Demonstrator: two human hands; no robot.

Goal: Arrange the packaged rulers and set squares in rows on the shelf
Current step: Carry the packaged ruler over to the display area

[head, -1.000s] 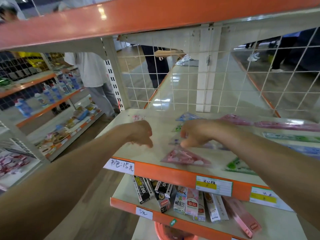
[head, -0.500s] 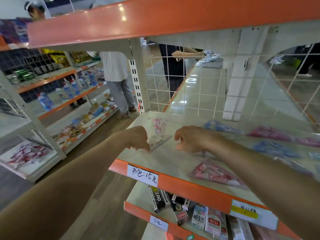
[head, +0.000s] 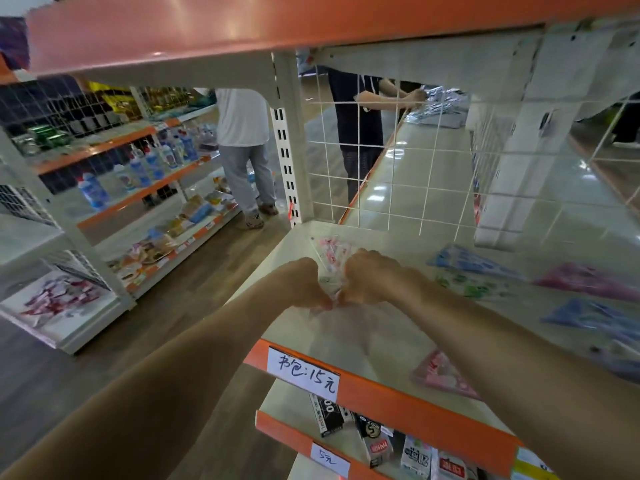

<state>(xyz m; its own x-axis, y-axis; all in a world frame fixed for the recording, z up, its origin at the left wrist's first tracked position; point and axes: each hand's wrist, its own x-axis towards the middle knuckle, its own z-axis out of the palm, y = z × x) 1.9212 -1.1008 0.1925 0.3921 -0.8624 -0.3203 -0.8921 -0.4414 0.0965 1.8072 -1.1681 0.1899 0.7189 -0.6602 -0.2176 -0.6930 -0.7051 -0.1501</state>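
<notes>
Pinching the near end of a clear packet (head: pixel 332 254) with pink print, using both the left hand (head: pixel 304 285) and the right hand (head: pixel 374 278), fingers curled tight on the plastic and knuckles nearly touching. Keeping it low over the left part of the cream shelf (head: pixel 346 344), far end pointing toward the wire mesh back (head: pixel 398 168); print on the packet too blurred to read.

Lying further right on the same shelf: a blue packet (head: pixel 474 263), a green-printed packet (head: pixel 474 287), a magenta packet (head: pixel 585 280), and a pink packet (head: pixel 443 375) near the front edge, partly under the right forearm.

Showing on the orange front strip a handwritten white tag (head: pixel 304 374) reading "书包:15元". Showing on the strip below a smaller tag (head: pixel 329 457) reading "5元". Standing behind that, a black box (head: pixel 327 414) with "00" legible, other boxes' writing unclear.
</notes>
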